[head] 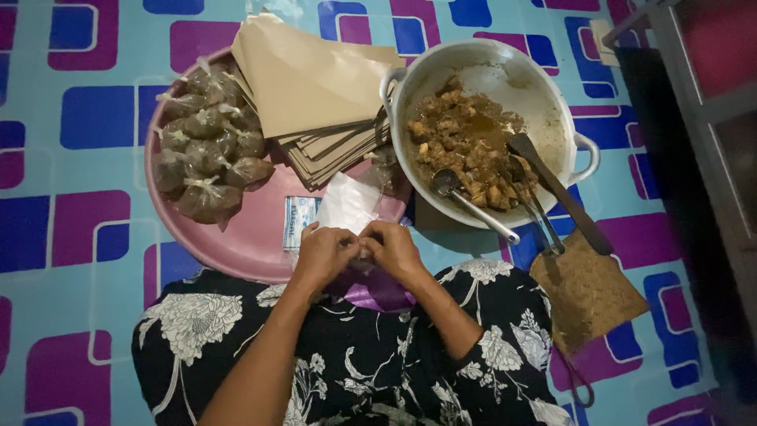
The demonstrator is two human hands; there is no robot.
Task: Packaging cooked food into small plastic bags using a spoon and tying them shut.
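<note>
Floor mat (95,170): light blue ground, patterned with rounded squares in purple and dark blue, outlined in white. Round tray (244,248): plain pink. On the tray, far side from the person: stack of paper sheets (311,87), tan-brown, unpatterned. Left of the stack: clear tied bags (206,158) with dark brown contents. Right of the tray: metal pot (505,75), pale silver-grey, holding brown stew (465,146). Beside the pot: woven pad (587,296), brown. Garment (378,363): black with white floral print.
</note>
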